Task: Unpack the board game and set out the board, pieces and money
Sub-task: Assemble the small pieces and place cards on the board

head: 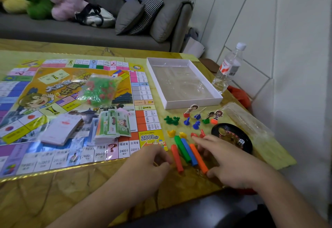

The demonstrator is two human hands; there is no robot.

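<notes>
step: I'm lining up the four plastic bars (188,153) on the tabletop (71,191), just off the board (62,102) corner.
bars: red, green, blue and orange, lying side by side between my two hands, ends pointing away from me.
handling: judging them light, stiff and smooth; likely to skid or roll on the glossy top. Best nudged from the long sides or pinched mid-length.
left hand (152,163): lying low on the tabletop beside the red bar, fingers curled in; something thin and yellowish is showing at the tips, but I can't tell whether I'm pinching it.
right hand (228,161): palm down, fingers relaxed and spread, resting against the orange bar's outer side, gripping nothing.
pawns (186,125): green, blue, yellow and red groups just beyond my fingertips, card figures on stands further out.
money (113,127): stacked on the board, well to the left of my left hand, next to the card deck (59,129).
houses bag (98,91): still sealed, on the board's middle.
dice tray (231,139): touching distance past my right fingers.
box tray (183,82): emptied, far side.
</notes>
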